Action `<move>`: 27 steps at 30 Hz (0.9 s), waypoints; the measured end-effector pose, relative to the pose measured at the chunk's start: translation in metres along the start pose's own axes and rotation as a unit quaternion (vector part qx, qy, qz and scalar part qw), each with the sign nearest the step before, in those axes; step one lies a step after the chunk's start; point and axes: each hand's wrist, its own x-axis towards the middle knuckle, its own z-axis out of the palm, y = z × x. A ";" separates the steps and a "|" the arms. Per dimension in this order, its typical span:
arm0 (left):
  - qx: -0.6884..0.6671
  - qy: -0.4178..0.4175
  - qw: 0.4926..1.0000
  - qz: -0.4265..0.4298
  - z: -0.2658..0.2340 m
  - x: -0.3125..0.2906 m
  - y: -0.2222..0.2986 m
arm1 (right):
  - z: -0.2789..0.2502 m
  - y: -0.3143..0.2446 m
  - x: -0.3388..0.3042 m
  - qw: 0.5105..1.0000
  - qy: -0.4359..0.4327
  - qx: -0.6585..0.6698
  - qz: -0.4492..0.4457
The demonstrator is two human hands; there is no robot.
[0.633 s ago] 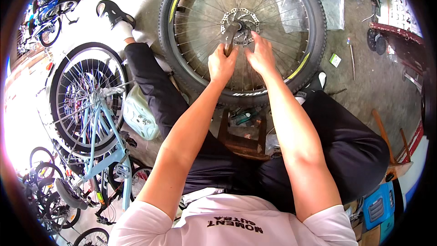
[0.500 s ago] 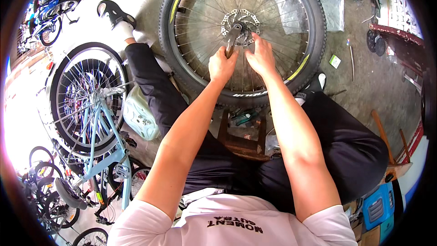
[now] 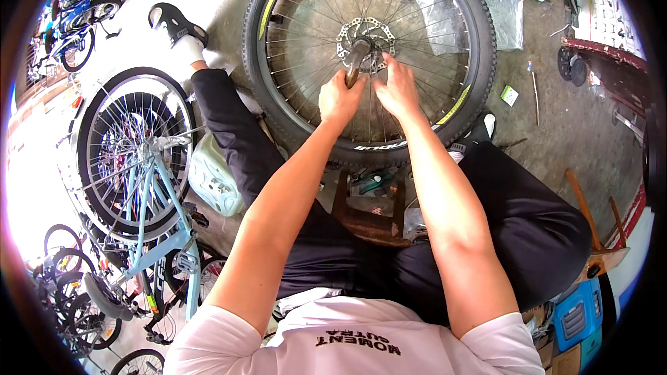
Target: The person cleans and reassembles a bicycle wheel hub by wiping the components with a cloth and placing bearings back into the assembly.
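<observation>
A bicycle wheel [image 3: 479,62] with a black knobby tyre lies before me, its silver brake disc [image 3: 342,35] facing up. My left hand [image 3: 339,101] is closed round the handle of a worn metal wrench [image 3: 356,62]. The wrench's head sits over the hub at the wheel's centre. Close to its right, my right hand [image 3: 398,90] reaches over the spokes with the index finger stretched toward the disc's lower right edge. Its thumb stands apart, and no tool shows in it. The lower fingers are partly hidden.
Under the wheel's near edge is a wooden frame [image 3: 397,215] with small tools inside. A light blue bicycle [image 3: 149,250] and a pale green plastic stool [image 3: 215,177] stand left. Clear plastic sheeting [image 3: 511,17], a small green-white box [image 3: 509,95] and a thin rod [image 3: 536,97] lie right.
The wrench's head has tilted and shifted slightly nearer to me at the hub. Both hands keep almost the same place.
</observation>
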 end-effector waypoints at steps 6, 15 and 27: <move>-0.050 0.006 0.999 0.005 -0.011 0.004 0.019 | -0.001 0.004 -0.002 1.000 0.010 0.010 -0.009; -0.019 -0.019 0.999 -0.031 -0.004 0.013 -0.001 | -0.003 -0.003 0.000 1.000 -0.008 0.008 0.020; -0.021 -0.026 0.998 -0.050 -0.008 0.019 0.004 | -0.006 -0.003 -0.001 1.000 -0.006 0.007 -0.003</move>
